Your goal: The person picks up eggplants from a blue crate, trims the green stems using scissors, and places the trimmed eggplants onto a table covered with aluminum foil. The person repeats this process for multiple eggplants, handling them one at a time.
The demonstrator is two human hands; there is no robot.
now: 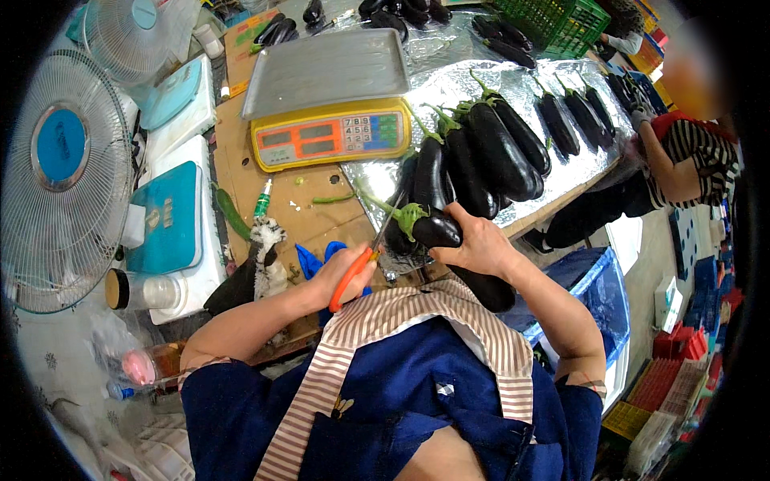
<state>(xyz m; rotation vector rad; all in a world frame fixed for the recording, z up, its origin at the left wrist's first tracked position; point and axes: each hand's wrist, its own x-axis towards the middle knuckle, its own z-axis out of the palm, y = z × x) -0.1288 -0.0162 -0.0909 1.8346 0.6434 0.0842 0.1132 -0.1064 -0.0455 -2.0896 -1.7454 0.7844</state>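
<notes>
My right hand (476, 245) is wrapped around a glossy dark eggplant (439, 230), its green cap and long stem pointing left. In my left hand (335, 274) is a pair of scissors (350, 282) with orange handles. The blades reach up beside the stem; whether they touch it I cannot tell. Just beyond my hands, several more eggplants (501, 151) lie side by side on silver foil (521, 212), stems facing away from me. A cut green stem (333, 198) rests on the cardboard left of the foil.
A yellow scale (330, 135) with a metal tray (325, 72) stands ahead. Smaller eggplant groups (559, 124) and a green crate (561, 24) are farther off. At left are a fan (64, 160) and teal-topped scale (166, 216). A co-worker in stripes (696, 160) is at right.
</notes>
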